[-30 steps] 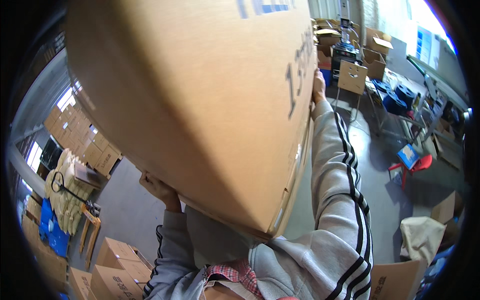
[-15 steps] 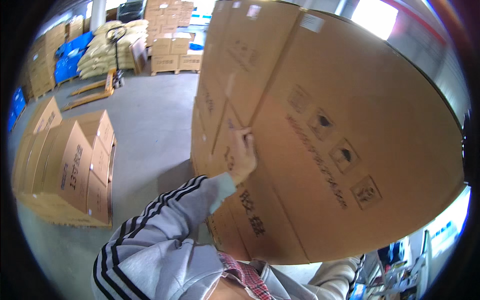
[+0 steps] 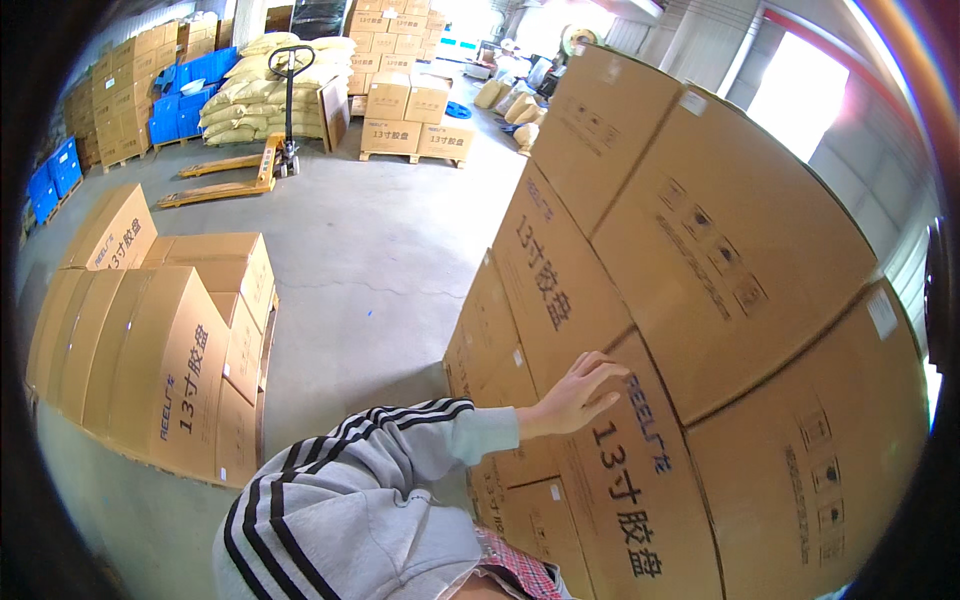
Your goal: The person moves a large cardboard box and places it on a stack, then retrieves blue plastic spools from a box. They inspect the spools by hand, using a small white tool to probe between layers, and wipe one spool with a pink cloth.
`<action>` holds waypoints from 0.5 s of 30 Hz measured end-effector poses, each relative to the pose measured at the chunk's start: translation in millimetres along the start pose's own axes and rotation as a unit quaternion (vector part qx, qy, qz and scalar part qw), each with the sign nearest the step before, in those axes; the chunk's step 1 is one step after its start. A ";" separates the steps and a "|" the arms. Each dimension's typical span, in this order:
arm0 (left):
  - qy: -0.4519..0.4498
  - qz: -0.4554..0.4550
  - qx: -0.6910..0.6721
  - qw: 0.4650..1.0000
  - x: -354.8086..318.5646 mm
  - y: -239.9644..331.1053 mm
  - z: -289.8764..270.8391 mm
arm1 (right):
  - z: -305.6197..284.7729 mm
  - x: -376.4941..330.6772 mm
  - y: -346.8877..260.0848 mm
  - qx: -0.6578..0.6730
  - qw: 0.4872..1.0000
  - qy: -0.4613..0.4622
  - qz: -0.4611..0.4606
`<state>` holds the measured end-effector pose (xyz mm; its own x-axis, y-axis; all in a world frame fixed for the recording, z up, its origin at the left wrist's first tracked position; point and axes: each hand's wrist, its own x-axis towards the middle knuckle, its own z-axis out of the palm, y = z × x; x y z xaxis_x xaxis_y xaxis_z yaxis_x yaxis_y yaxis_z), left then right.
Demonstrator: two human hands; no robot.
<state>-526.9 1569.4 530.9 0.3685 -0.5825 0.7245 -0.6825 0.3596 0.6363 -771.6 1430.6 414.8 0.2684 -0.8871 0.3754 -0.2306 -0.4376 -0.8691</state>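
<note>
A tall stack of brown cardboard boxes fills the right side, rising close in front of me. My left hand reaches across to it, fingers spread and slightly bent. Its fingertips are at the upper edge of a printed cardboard box in the stack; whether they touch cannot be made out. Nothing is held in that hand. Above and to the right of it sit a large cardboard box with handling symbols and another cardboard box below. My right hand is out of view.
On the left, a pallet load of cardboard boxes stands on the floor. Further off are a yellow pallet jack, piled pale sacks, blue crates and a palletised box stack. Grey floor runs between the loads.
My left hand has come off the seam it was pressed on and its fingers have spread. The view has shifted, showing more of the stack and the far floor. My right sleeve has left view.
</note>
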 end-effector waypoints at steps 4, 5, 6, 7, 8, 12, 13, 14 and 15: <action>-0.032 -0.030 -0.003 0.999 -5.7 -62.9 -66.2 | 101.5 -28.0 14.4 -0.020 0.981 -0.145 0.125; -0.049 -0.036 -0.003 0.998 -8.4 -71.9 -79.8 | 124.4 -35.2 19.1 -0.028 0.971 -0.180 0.157; -0.064 -0.039 -0.006 0.997 -7.5 -79.7 -90.8 | 148.1 -36.7 25.4 -0.036 0.960 -0.210 0.183; -0.078 -0.042 -0.008 0.996 -7.3 -89.5 -100.5 | 165.0 -42.1 32.4 -0.049 0.947 -0.236 0.212; -0.094 -0.054 -0.017 0.994 -9.5 -103.0 -110.4 | 189.1 -45.7 39.3 -0.057 0.933 -0.264 0.239; -0.144 -0.080 -0.037 0.986 -9.4 -159.8 -153.2 | 263.3 -55.6 73.8 -0.092 0.876 -0.343 0.328; -0.146 -0.079 -0.032 0.986 -6.9 -177.0 -165.5 | 281.2 -55.1 83.1 -0.099 0.863 -0.356 0.344; -0.153 -0.083 -0.029 0.984 -7.1 -192.9 -176.0 | 296.8 -57.1 91.9 -0.104 0.851 -0.369 0.359; -0.138 -0.071 -0.038 0.987 -4.1 -211.4 -190.0 | 311.9 -57.1 100.5 -0.108 0.840 -0.379 0.373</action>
<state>-264.2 1634.2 443.7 0.2648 -0.8037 0.5329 -0.5823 0.3073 0.7527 -518.4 1483.0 205.5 0.4721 -0.6144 -0.6322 -0.7420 0.1103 -0.6613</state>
